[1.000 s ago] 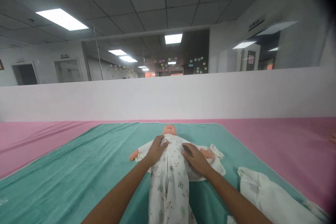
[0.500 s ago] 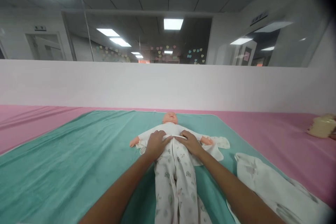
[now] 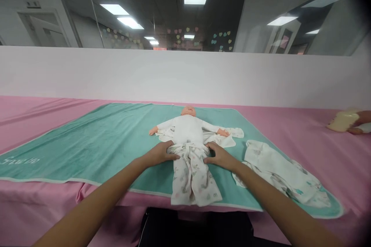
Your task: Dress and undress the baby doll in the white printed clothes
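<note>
A baby doll [image 3: 188, 129] in a white long-sleeved top lies on its back, head away from me and arms spread. Printed white baby pants [image 3: 189, 177] cover its lower body, the waistband bunched at the doll's waist and the legs reaching toward the table's near edge. At the left side of the waistband, my left hand [image 3: 160, 152] grips the cloth between thumb and fingers. Opposite it, my right hand [image 3: 220, 156] has hold of the right side in the same way. The doll's legs are hidden by the pants.
Beneath the doll is a green blanket [image 3: 116, 139] over a pink tablecloth [image 3: 290, 123]. Folded white printed baby clothes [image 3: 284, 173] lie at the right. Farther right, another person's hand [image 3: 362, 121] is at a pale yellow container [image 3: 343, 120]. A white wall [image 3: 185, 75] stands behind.
My hands have moved apart, from the middle front of the waistband to its two sides. The view has tilted down, showing the table's near edge. The other person's hand shows more.
</note>
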`<state>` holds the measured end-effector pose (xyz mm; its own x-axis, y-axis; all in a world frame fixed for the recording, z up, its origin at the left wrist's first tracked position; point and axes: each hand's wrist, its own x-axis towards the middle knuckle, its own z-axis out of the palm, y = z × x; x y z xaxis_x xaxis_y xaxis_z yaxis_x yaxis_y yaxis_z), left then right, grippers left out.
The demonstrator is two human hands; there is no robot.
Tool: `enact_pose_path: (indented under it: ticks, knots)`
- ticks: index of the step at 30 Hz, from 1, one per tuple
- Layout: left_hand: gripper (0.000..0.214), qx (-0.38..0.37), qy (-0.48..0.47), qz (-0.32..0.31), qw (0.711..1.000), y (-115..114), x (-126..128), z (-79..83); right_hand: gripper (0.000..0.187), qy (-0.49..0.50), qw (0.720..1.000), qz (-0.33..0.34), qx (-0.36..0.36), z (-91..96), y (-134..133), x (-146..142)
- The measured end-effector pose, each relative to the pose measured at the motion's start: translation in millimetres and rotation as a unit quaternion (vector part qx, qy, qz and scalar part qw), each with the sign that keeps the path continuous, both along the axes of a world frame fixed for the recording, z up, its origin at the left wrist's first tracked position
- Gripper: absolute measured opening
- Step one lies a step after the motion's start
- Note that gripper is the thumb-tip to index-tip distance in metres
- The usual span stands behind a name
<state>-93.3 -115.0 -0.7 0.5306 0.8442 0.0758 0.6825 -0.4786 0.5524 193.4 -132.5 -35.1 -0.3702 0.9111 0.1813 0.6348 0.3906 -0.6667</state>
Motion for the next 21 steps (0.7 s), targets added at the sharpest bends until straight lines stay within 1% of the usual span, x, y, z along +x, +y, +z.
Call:
enact_pose_path:
  ticks: [2,6,9,12,13,14,16,17,18,19,21]
  knots:
    - [0.037,0.026,0.029,-0.002,0.999,-6.1,2.9,0.7,0.043,-0.013,1.0,0.0,-0.004,1.1,-11.9,-0.3]
    - [0.017,0.09,0.067,0.022,0.993,-23.7,8.1,-5.3,0.039,-0.025,1.0,-0.019,-0.002,1.1,-34.7,-1.0]
    - [0.014,0.086,0.07,0.032,0.993,-46.2,8.0,-7.8,0.036,-0.018,1.0,-0.01,-0.005,2.6,-57.7,-1.5]
    - [0.016,0.065,0.047,0.032,0.996,-70.0,6.9,-6.4,0.037,0.001,0.999,-0.002,-0.032,7.4,-82.2,-3.5]
    - [0.021,0.06,0.029,0.021,0.998,-76.4,6.9,-5.9,0.043,0.011,0.999,-0.001,-0.043,9.4,-89.0,-4.8]
    - [0.036,0.058,0.009,0.003,0.998,-81.6,7.0,-5.9,0.056,0.021,0.998,0.001,-0.052,11.2,-94.6,-6.7]
    - [0.079,0.064,-0.011,-0.044,0.997,-89.0,7.3,-7.5,0.091,0.025,0.998,0.013,-0.055,12.9,-102.1,-12.1]
    - [0.096,0.073,-0.004,-0.065,0.995,-91.5,7.4,-9.2,0.104,0.014,0.999,0.022,-0.048,12.5,-104.2,-15.4]
    - [0.107,0.089,0.012,-0.08,0.993,-93.6,7.5,-11.2,0.112,-0.003,0.999,0.03,-0.034,11.1,-105.4,-19.0]
    - [0.112,0.107,0.034,-0.09,0.99,-95.5,7.6,-13.3,0.116,-0.024,0.999,0.034,-0.017,8.9,-105.8,-22.7]
    - [0.113,0.145,0.077,-0.097,0.982,-98.9,8.4,-17.4,0.116,-0.056,0.998,0.017,0.028,2.8,-105.5,-29.6]
